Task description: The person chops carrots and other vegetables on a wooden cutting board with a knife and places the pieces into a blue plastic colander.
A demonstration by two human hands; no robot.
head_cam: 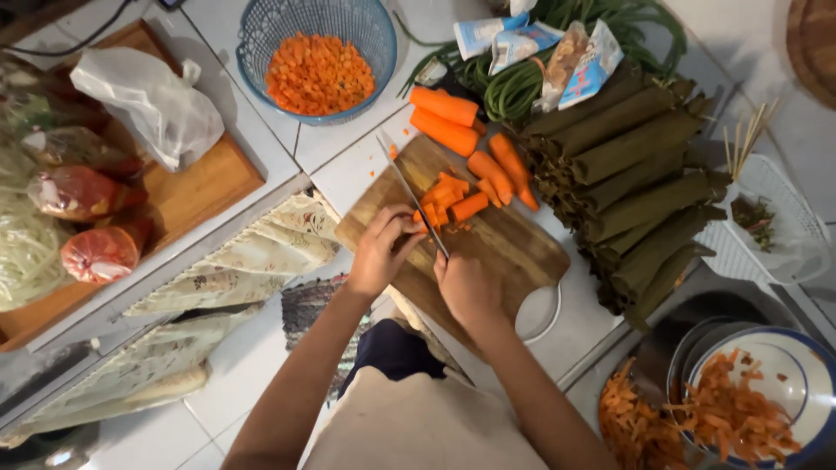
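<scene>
My right hand [468, 287] grips the handle of a long kitchen knife [406, 187], whose blade lies across a wooden cutting board [514, 248]. My left hand [380, 248] presses a carrot strip [421, 222] against the board right beside the blade. Cut carrot sticks [453, 198] lie just beyond the knife. Several peeled whole carrots [444, 117] rest at the board's far edge.
A blue basket [261, 35] of diced carrot [318, 74] stands at the back. Rolled dark green leaf bundles [640, 191] and long beans [514, 87] lie to the right. A bowl with carrot peels [740, 418] sits lower right. Bagged vegetables [78, 191] lie on a wooden tray [205, 187] at left.
</scene>
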